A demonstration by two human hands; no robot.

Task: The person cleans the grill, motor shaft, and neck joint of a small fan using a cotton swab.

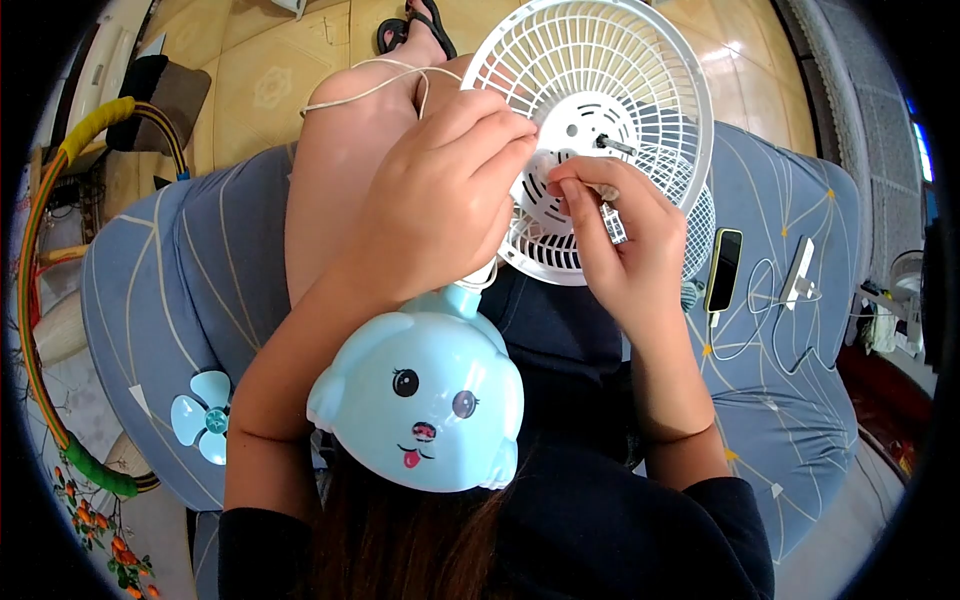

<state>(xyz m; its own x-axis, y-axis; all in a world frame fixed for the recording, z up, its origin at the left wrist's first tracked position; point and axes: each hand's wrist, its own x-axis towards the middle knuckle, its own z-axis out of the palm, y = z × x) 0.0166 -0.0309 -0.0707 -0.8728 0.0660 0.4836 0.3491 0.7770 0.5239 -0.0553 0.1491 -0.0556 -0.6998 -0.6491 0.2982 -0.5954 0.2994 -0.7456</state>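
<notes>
In my lap lies a white fan's round rear grille [682, 62], with a metal shaft [616, 145] standing out of its hub. My left hand [445, 190] is closed at the near left edge of the grille, its fingers curled against the fan. Over the hub, my right hand [635, 225] is closed in a pinch; what its fingertips hold is hidden. A small metallic piece [612, 223] shows beneath that hand, its kind unclear. Below my left wrist rests the fan's light blue base [420, 400] with a cartoon animal face.
On the grey patterned sofa [780, 420], a light blue fan blade [203, 415] lies at left. A phone [724, 270] with a cable and a white power strip [799, 270] are at right. A pale cord [370, 90] crosses my leg. A wrapped hoop [35, 270] stands far left.
</notes>
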